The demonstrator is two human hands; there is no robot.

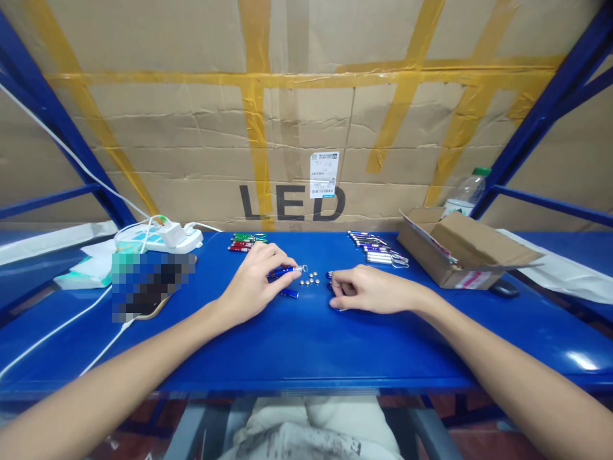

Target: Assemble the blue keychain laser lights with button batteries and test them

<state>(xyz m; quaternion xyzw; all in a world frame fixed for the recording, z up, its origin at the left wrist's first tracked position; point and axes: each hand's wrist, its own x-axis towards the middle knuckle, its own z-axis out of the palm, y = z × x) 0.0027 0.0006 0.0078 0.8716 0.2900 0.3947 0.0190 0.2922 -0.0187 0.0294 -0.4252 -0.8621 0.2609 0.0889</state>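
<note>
Between the thumb and fingers of my left hand (pixel 261 281) is a small blue keychain flashlight (pixel 282 272), its silver end and wire clip pointing right. Just below those fingers, a short blue tube (pixel 290 293) lies on the table. Several small silver button cells (pixel 312 279) are scattered between my two hands. My right hand (pixel 359 289) rests on the table with its fingers curled in. Small blue parts (pixel 329 275) show at its fingertips, mostly covered, so what it grips is unclear.
Green and red flashlights (pixel 242 246) lie behind my left hand; a row of purple and silver ones (pixel 376 248) sits back right. An open cardboard box (pixel 431 262), black mouse (pixel 504 289) and bottle (pixel 467 195) stand right. Left are a phone (pixel 163 284), power strip (pixel 191 240) and cables.
</note>
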